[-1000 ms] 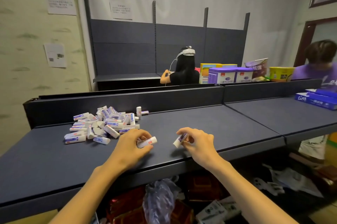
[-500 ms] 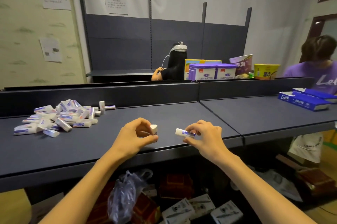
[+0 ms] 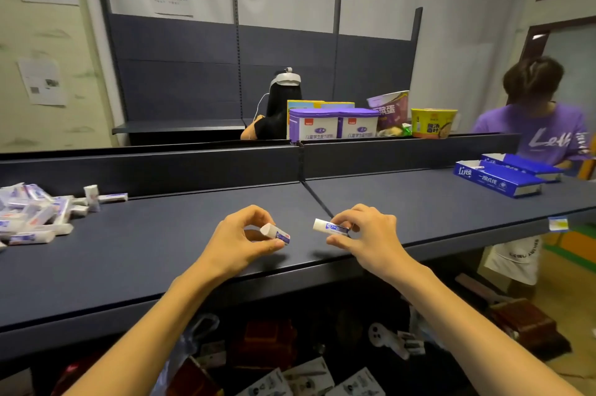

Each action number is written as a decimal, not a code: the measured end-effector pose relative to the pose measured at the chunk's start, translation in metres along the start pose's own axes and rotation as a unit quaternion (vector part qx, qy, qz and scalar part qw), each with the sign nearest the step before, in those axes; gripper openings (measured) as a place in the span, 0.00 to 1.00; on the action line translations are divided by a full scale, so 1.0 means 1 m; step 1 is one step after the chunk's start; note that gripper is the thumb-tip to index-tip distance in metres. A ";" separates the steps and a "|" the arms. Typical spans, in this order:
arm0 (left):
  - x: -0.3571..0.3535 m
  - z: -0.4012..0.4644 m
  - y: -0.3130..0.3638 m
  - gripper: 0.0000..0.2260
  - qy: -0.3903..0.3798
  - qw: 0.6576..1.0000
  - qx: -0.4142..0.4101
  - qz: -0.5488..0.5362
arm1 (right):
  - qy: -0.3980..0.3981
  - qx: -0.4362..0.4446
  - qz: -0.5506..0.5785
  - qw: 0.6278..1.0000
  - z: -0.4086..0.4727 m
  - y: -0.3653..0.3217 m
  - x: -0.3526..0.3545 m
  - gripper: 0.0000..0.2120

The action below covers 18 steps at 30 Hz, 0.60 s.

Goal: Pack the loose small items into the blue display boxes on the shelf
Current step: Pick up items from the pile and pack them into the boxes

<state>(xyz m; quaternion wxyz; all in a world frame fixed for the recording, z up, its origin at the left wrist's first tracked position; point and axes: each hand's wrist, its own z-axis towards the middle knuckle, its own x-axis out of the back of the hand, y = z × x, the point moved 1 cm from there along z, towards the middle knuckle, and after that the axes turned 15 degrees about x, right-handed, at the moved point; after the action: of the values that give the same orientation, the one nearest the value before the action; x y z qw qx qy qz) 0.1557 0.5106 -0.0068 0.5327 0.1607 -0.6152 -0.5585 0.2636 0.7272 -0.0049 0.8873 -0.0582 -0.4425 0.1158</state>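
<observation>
Erasers, one (image 3: pixel 275 232) pinched in left hand (image 3: pixel 240 240) fingers, another (image 3: pixel 329 227) in right hand (image 3: pixel 366 236), both above shelf (image 3: pixel 145 244)

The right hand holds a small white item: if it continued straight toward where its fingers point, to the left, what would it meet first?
Probably the item pinched in the left hand: the right hand points its own item at it across a small gap. Depth is unclear.

Small shop, dark retail shelving (image 3: pixel 193 234), packaged goods (image 3: pixel 333 123) (snacks, tubs), price tag (image 3: pixel 558 223)
</observation>
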 end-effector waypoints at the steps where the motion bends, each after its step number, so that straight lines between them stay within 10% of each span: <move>1: -0.010 0.008 0.003 0.14 -0.002 1.000 -0.005 -0.002 | -0.001 0.001 -0.001 1.000 0.001 0.012 0.002 0.14; 18: -0.175 0.156 0.068 0.10 0.036 0.997 -0.017 0.061 | -0.013 0.000 0.002 1.000 0.028 0.221 0.051 0.10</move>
<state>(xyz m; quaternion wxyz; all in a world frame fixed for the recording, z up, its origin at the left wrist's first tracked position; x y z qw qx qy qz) 0.1189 0.7524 -0.0015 0.5899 0.1337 -0.5946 -0.5297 0.2364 0.9542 0.0058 0.8814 -0.0577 -0.4535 0.1187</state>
